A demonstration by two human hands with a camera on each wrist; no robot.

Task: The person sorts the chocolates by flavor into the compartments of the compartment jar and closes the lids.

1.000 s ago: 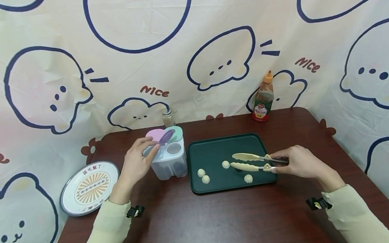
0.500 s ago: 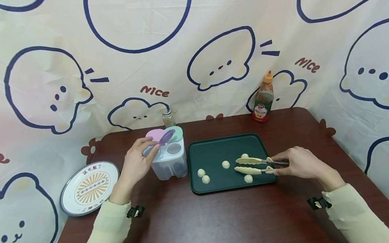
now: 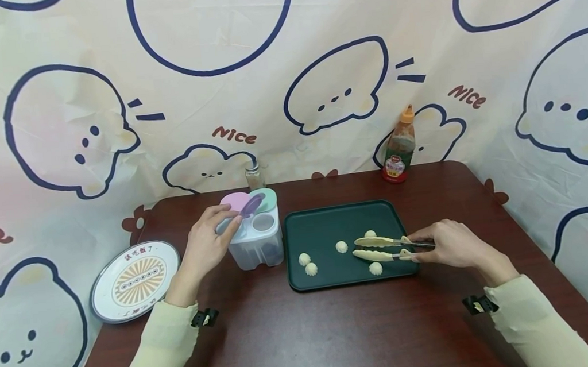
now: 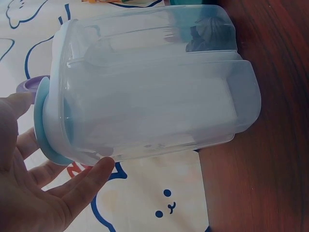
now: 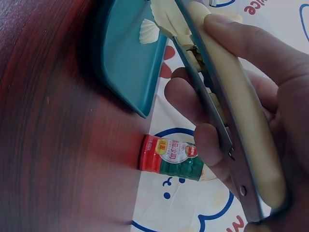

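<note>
While the left hand (image 3: pixel 206 243) pinches the purple lid (image 3: pixel 251 206) open on the container (image 3: pixel 257 238), the right hand (image 3: pixel 446 244) squeezes tongs (image 3: pixel 382 248) over the green tray (image 3: pixel 328 227). Five dumplings (image 3: pixel 375 268) lie there; none looks lifted yet, so nearly everything remains.

"Nice" in brown on backdrop cloth (image 3: pixel 233 135), four Chinese characters on round plate (image 3: pixel 134 281), sauce bottle (image 3: pixel 398 147) label unreadable
</note>
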